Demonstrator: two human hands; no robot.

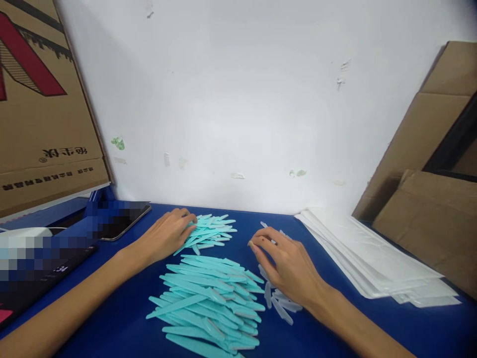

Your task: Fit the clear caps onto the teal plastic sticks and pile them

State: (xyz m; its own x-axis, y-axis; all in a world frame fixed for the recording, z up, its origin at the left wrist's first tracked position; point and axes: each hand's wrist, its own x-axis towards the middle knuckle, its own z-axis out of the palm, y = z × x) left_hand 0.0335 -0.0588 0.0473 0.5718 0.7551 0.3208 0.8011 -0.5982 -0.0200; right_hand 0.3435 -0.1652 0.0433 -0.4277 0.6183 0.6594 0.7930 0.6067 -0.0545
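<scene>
The left hand (pixel 169 232), fingers loosely curled, is at the smaller pile of slim turquoise plastic pieces (pixel 210 231) on the blue surface (pixel 122 298); the larger turquoise pile (pixel 212 303) lies nearer the camera. Over by the small translucent caps (pixel 281 303), the right hand (pixel 288 261) hovers, half-curled; whether it grips one, I can't tell. White flat bags (pixel 372 263) lie beyond it, to the right.

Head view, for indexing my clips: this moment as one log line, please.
left hand: at far turquoise pile | right hand: over translucent pieces | near turquoise pile: untouched
</scene>
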